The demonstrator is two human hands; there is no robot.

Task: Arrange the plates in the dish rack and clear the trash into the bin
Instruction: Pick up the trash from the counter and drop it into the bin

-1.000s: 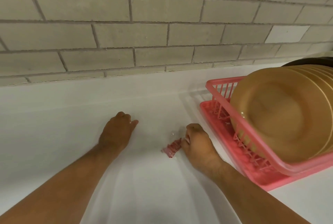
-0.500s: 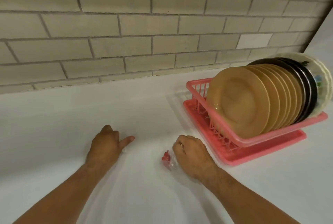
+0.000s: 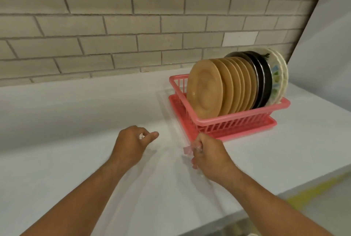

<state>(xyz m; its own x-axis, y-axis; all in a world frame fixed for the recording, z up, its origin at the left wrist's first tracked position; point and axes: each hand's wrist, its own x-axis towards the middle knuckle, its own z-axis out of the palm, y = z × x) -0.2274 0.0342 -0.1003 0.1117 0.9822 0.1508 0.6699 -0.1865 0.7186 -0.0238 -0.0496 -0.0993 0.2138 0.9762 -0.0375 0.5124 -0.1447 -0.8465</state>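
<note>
Two hands over our counter | left hand curls round one white scrap | right hand pinches one pink wrapper | one pink rack holds roughly eight tan plates, two black plates, two pale plates, upright.

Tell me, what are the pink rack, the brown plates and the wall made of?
Pink rack: probably moulded plastic, going by its bright even colour and thin slatted walls, slightly glossy.
Brown plates: smooth and faintly shiny, with a small highlight; maybe plastic or melamine, possibly glazed ceramic, hard to tell.
Wall: matte grey-beige bricks or brick-shaped tiles with darker joints.
</note>
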